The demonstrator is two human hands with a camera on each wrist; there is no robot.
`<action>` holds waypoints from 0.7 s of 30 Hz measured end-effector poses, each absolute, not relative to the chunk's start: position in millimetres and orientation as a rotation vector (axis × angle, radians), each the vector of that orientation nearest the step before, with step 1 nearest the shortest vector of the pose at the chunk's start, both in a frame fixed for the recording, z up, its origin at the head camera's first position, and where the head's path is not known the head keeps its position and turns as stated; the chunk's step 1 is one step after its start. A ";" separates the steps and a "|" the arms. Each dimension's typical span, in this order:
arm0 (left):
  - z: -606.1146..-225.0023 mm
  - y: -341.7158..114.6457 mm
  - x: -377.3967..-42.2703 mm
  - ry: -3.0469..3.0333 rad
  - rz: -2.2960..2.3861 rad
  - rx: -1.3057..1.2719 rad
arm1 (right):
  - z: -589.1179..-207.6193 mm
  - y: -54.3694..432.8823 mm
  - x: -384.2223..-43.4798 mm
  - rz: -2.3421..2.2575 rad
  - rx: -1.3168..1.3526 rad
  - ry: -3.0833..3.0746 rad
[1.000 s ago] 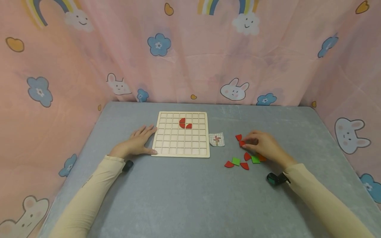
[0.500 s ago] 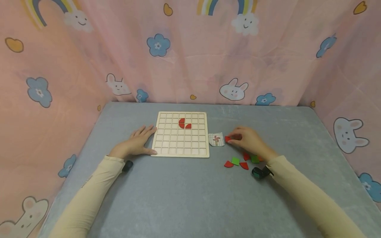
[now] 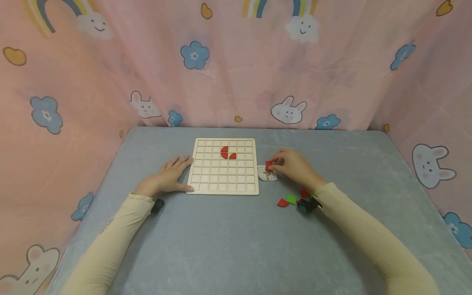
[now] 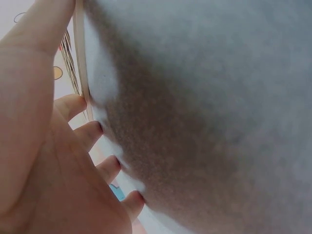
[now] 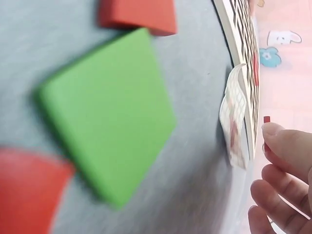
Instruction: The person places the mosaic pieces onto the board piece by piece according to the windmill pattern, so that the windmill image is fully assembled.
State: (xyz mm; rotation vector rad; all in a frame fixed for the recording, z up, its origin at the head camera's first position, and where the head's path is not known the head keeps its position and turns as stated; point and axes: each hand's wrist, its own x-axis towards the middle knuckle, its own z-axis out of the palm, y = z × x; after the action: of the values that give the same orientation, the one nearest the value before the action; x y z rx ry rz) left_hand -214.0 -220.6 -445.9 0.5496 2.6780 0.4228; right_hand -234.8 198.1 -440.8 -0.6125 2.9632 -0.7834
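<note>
A square wooden grid board (image 3: 223, 176) lies on the grey table, with several red quarter-circle tiles (image 3: 224, 153) set in its upper middle cells. Against the board's left edge rests my left hand (image 3: 166, 177), fingers spread and straight. My right hand (image 3: 295, 166) pinches a red tile (image 3: 268, 164) between thumb and fingers, above a small paper pattern card (image 3: 271, 177) at the board's right side. In the right wrist view the pinched tile (image 5: 266, 119) shows only as a small red edge past the thumb.
Below my right forearm lie more tiles: a green square (image 3: 291, 199), a red quarter-circle (image 3: 282, 203) and others partly hidden by the wrist camera (image 3: 309, 204). A pink patterned curtain (image 3: 228, 82) stands behind the table (image 3: 206, 246) and at both sides.
My right hand has picked up a red tile from the loose pieces and carried it left, over the pattern card. My left hand stays at the board's edge.
</note>
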 end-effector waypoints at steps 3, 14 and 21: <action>-445.8 -221.2 -214.4 2.678 0.425 0.548 | -440.5 191.5 -239.3 -0.788 -0.621 2.963; -444.1 -220.1 -214.3 2.679 0.431 0.550 | -441.2 162.4 -254.7 -0.747 -0.617 2.955; -443.2 -218.0 -214.4 2.682 0.424 0.542 | -440.9 143.3 -262.0 -0.802 -0.642 2.914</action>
State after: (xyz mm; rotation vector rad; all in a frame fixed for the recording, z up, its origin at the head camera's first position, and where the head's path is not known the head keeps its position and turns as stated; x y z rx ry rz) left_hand -214.4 -218.0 -443.2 0.5419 2.6824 0.4239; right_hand -262.0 143.3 -440.9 -0.6419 2.9141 -0.8023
